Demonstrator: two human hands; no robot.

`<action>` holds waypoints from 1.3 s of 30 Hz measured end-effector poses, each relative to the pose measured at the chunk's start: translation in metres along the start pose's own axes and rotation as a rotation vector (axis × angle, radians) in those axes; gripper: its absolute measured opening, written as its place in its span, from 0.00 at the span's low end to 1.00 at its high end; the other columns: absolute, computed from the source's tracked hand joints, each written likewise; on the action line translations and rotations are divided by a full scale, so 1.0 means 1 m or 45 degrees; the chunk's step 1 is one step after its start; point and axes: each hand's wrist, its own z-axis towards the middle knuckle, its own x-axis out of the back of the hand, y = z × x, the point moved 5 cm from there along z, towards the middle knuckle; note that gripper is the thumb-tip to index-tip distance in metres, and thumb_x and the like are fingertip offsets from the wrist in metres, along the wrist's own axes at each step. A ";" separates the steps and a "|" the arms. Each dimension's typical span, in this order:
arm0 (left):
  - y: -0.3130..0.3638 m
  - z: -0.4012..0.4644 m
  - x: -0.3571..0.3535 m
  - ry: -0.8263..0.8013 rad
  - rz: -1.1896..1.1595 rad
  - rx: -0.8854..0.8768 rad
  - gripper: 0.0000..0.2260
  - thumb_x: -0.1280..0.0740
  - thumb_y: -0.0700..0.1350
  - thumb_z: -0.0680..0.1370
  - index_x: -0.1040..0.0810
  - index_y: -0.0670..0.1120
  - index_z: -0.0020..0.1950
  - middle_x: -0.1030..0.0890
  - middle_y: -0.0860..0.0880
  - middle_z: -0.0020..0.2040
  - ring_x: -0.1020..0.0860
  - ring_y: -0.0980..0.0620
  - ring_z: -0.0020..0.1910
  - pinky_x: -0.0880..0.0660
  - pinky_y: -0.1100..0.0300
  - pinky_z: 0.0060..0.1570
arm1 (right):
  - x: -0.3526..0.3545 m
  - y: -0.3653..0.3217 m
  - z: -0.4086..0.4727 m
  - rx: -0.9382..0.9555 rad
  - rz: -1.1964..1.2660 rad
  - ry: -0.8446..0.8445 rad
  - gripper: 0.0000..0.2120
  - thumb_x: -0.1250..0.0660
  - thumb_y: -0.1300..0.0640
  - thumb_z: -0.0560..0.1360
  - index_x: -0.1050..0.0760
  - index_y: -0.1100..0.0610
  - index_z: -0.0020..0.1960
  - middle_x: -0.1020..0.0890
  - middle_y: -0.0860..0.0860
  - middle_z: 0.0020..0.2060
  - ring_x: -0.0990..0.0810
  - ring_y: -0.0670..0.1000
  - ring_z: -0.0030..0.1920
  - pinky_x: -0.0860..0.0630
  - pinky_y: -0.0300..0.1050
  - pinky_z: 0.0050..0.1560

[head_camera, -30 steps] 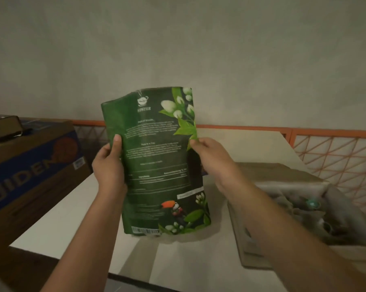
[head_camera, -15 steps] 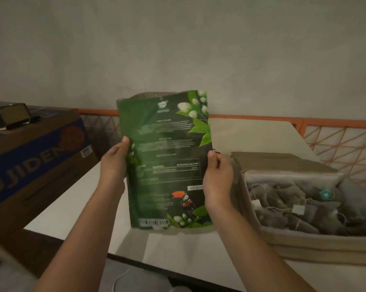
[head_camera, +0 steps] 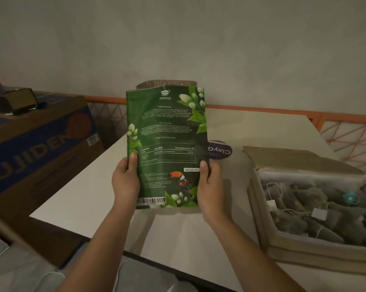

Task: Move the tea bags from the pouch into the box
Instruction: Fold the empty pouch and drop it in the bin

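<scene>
Since a moment ago we have slid both hands lower on the pouch [head_camera: 166, 144], which now stands straighter in front of us. Our left hand [head_camera: 125, 182] grips its left edge and our right hand [head_camera: 210, 184] grips its right edge, thumbs on the printed back. We hold it upright above the table [head_camera: 83, 197], its top open. To the right, the box [head_camera: 300, 256] holds many tea bags [head_camera: 304, 216].
</scene>
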 end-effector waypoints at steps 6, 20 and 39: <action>0.007 0.009 0.004 0.078 0.086 -0.184 0.11 0.41 0.54 0.85 0.21 0.54 0.48 0.19 0.56 0.43 0.19 0.48 0.49 0.24 0.49 0.52 | 0.003 0.004 0.003 0.188 -0.127 0.165 0.14 0.46 0.42 0.79 0.30 0.52 0.46 0.19 0.50 0.36 0.20 0.51 0.36 0.22 0.54 0.35; 0.005 -0.010 -0.002 0.041 0.361 -0.356 0.24 0.49 0.56 0.86 0.24 0.41 0.45 0.21 0.47 0.37 0.23 0.50 0.39 0.29 0.54 0.37 | 0.023 0.004 0.009 0.325 0.126 0.315 0.12 0.42 0.52 0.81 0.28 0.60 0.49 0.25 0.42 0.33 0.25 0.35 0.33 0.32 0.30 0.32; -0.015 -0.016 0.015 0.022 0.257 -0.194 0.14 0.34 0.56 0.80 0.25 0.44 0.51 0.19 0.51 0.41 0.20 0.55 0.39 0.27 0.60 0.33 | 0.003 0.002 -0.002 -0.132 0.493 -0.484 0.27 0.22 0.66 0.66 0.26 0.54 0.61 0.16 0.49 0.52 0.17 0.44 0.52 0.22 0.34 0.47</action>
